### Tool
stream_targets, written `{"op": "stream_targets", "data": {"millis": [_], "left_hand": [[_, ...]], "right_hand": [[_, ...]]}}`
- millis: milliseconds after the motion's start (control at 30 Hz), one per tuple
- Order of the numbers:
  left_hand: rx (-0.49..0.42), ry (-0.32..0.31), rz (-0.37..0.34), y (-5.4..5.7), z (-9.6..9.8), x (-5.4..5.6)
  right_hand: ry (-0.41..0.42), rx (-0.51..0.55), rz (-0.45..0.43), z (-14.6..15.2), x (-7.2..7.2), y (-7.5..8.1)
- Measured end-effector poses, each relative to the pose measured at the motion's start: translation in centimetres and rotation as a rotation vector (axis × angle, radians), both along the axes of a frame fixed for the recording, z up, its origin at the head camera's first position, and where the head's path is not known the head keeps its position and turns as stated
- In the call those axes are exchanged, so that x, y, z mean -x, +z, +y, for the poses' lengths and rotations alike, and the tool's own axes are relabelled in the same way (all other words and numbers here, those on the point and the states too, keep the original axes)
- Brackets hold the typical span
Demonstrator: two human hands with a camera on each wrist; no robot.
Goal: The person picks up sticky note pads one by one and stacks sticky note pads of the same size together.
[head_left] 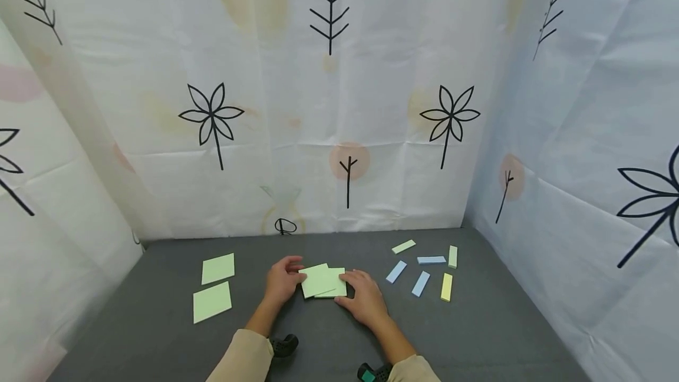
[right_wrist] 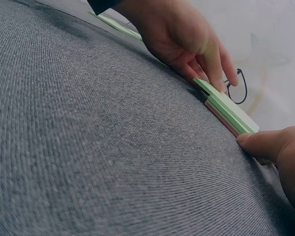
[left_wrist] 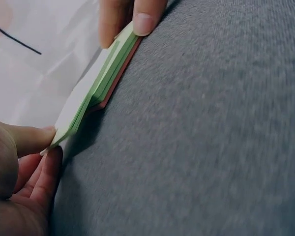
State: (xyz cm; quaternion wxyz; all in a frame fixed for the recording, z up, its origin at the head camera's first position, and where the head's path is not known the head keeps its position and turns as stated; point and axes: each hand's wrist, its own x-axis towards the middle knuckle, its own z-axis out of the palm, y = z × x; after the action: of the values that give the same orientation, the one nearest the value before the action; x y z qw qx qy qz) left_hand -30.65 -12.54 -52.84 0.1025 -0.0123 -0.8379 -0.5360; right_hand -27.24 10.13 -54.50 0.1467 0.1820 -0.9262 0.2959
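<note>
Between my two hands, a light-green square sticky-note pad [head_left: 315, 283] lies tilted across a second stack of sticky notes [head_left: 339, 273]. My left hand [head_left: 283, 280] pinches the upper pad at its left edge, thumb on top and fingers beneath; in the left wrist view that edge juts out past the stack, above the cloth. My right hand [head_left: 366, 299] grips the lower stack by its right side, with the thumb at the near corner. Side-on in the right wrist view, the stack shows green layers over a reddish bottom layer [right_wrist: 221, 118].
Two more green square pads [head_left: 218, 268] lie on the grey cloth [head_left: 159, 335] at left. To the right are scattered narrow sticky strips: blue ones [head_left: 421, 283], pale green ones [head_left: 452, 256] and a yellow one [head_left: 446, 287]. A printed white curtain [head_left: 382, 193] encloses the back and sides.
</note>
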Motion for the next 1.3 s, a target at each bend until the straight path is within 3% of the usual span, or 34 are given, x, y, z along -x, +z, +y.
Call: {"op": "stream_targets", "data": {"millis": [267, 467, 800, 1300], "left_hand": [[0.108, 0.085, 0.070, -0.1, 1.8, -0.2], [0.128, 0.100, 0.151, -0.2, 2.4, -0.2], [0.169, 0.085, 0.182, -0.4, 3.4, -0.2], [0.131, 0.099, 0.179, -0.1, 4.6, -0.9]], "right_hand": [[-0.005, -0.024, 0.004, 0.1, 0.0, 0.1], [-0.007, -0.004, -0.010, 0.1, -0.1, 0.3], [-0.019, -0.002, -0.041, 0.1, -0.2, 0.3], [-0.014, -0.006, -0.021, 0.0, -0.2, 0.3]]}}
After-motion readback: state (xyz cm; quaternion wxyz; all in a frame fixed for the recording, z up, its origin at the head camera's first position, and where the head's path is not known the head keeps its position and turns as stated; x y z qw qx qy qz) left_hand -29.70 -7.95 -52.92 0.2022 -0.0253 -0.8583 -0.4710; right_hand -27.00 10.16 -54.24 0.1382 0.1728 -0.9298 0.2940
